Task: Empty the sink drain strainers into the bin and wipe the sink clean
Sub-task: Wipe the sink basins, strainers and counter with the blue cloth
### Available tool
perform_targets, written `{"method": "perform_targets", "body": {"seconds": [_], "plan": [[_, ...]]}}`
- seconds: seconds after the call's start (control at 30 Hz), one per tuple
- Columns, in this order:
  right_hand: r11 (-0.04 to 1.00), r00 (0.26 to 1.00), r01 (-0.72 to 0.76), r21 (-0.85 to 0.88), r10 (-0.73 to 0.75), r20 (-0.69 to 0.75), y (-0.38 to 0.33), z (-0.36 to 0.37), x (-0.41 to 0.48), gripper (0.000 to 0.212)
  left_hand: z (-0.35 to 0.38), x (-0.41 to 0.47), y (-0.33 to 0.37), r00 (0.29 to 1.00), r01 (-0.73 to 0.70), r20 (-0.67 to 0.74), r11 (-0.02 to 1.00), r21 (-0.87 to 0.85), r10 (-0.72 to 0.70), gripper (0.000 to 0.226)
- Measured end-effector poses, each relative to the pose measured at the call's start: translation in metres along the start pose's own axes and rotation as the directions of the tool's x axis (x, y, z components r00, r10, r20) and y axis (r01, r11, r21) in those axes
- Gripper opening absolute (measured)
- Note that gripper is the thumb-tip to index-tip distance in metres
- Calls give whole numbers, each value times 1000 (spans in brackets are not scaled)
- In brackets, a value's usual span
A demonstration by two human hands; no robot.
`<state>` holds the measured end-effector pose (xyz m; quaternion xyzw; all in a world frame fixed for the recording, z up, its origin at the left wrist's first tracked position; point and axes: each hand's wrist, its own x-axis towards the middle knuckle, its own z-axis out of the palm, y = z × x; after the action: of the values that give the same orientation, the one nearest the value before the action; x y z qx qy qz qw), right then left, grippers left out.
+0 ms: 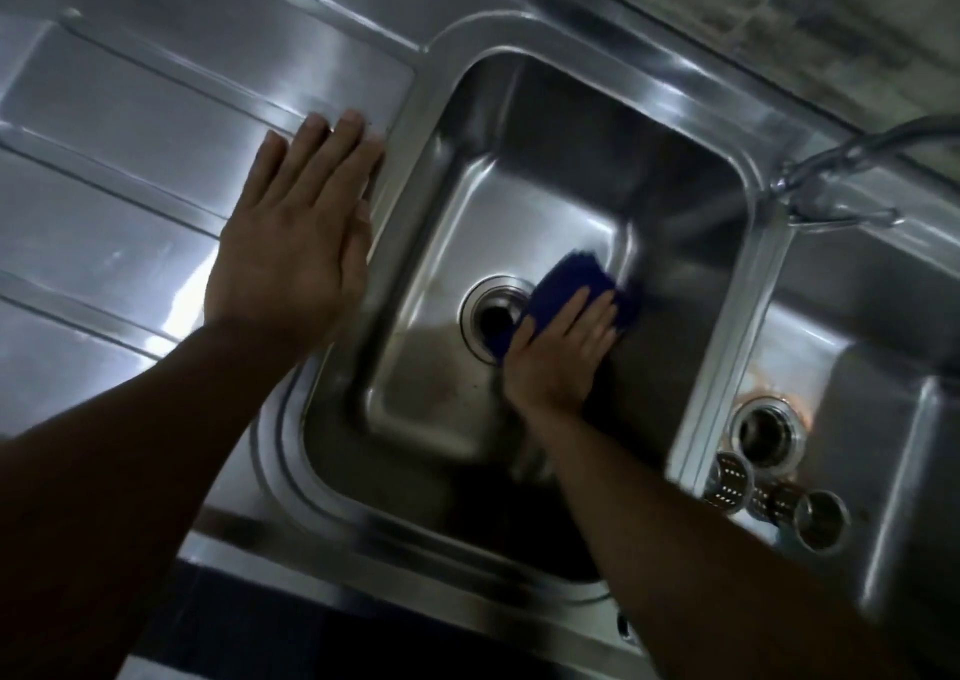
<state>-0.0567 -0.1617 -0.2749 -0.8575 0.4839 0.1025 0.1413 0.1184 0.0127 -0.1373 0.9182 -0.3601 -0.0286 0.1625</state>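
Note:
A steel double sink fills the view. In the left basin (670, 180) my right hand (563, 352) presses a dark blue cloth (569, 284) flat against the bottom, just right of the open drain hole (493, 315). The cloth partly covers the drain's right rim. My left hand (296, 232) rests flat, fingers straight, on the ribbed draining board (130, 123) beside the basin's left rim. In the right basin (883, 326) two perforated metal strainer baskets (727, 482) (810, 515) lie on their sides, just below that basin's open drain (766, 432).
The tap (831, 170) rises from the ledge behind the divider between the basins, its spout reaching off to the right. Rusty stains ring the right drain. A tiled wall (779, 8) runs along the back. The counter's front edge is at the bottom.

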Motion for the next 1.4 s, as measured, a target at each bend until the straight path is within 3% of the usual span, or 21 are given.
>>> {"method": "perform_targets", "body": {"seconds": [0.13,0.3,0.43,0.53,0.67,0.83,0.9,1.0,1.07,1.13,1.2,1.3,1.4], "plan": [[991,995,-73,111,65,72,-6,11,-63,82,-4,1,5,1000,0,-3,1000,-5,0,53],[993,996,-45,107,35,88,-9,3,-31,91,-2,1,3,1000,-5,-20,1000,-11,5,54],[980,989,135,146,-141,36,-12,-14,63,79,1,2,1,1000,1,7,1000,10,-1,54],[938,942,320,135,-330,63,-31,-17,89,72,1,1,-1,1000,-3,19,1000,30,2,54],[774,777,605,188,-625,75,-81,2,54,61,1,2,0,999,7,50,998,64,-10,55],[695,697,659,288,-708,116,-76,12,-5,58,3,1,0,1000,13,15,998,61,-14,54],[639,597,728,248,-769,227,-61,13,-27,58,1,2,3,1000,19,12,998,53,-19,53],[511,385,821,255,-825,413,-30,11,-57,62,-3,1,6,999,30,36,998,48,-32,53],[495,315,835,239,-787,530,-10,6,-63,58,-5,0,7,999,31,39,998,47,-33,53],[555,359,815,166,-709,607,9,-2,-65,55,-5,0,7,999,29,36,999,46,-30,53],[678,504,734,28,-572,647,26,-11,-69,55,-5,0,7,999,28,33,999,33,-29,52],[887,748,439,-142,-273,605,43,-21,-71,51,-5,-1,7,999,26,28,999,19,-27,51],[961,861,220,-169,-110,496,40,-20,-63,55,-3,0,4,1000,16,11,1000,18,-16,51]]}}
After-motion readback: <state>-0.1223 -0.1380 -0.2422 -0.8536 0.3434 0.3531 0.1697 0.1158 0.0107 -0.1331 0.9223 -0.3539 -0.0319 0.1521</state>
